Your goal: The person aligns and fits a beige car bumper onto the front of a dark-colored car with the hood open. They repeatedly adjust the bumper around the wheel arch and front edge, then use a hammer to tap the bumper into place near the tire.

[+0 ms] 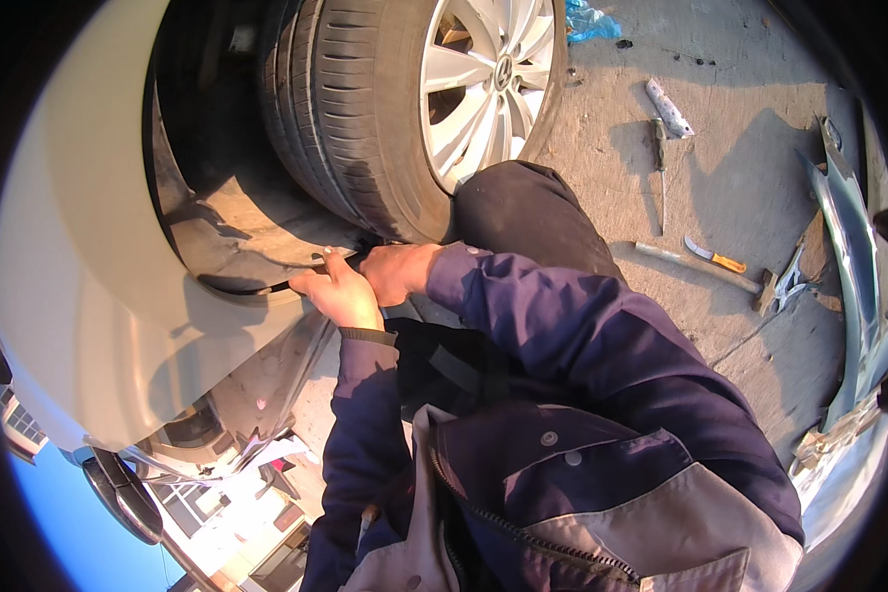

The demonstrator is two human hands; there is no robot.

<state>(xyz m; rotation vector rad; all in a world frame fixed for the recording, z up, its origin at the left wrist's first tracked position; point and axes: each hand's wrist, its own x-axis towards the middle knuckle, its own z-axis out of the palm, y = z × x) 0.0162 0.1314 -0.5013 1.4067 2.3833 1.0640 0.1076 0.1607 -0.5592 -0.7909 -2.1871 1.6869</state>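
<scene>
My two hands are close together at the lower edge of a car's wheel arch, just beside the tyre. My left hand has its thumb and forefinger closed at the edge of the dark wheel arch liner. Right beside it, my right hand is curled closed near the tyre's sidewall; whatever lies inside its fingers is hidden. The pale fender curves round the arch on the left. A silver alloy wheel carries the tyre.
On the concrete to the right lie a screwdriver, a speckled pale cylinder, a hammer, an orange-handled knife and pliers. A long bent panel stands farther right. Blue plastic lies beyond the wheel. My knee is near the tyre.
</scene>
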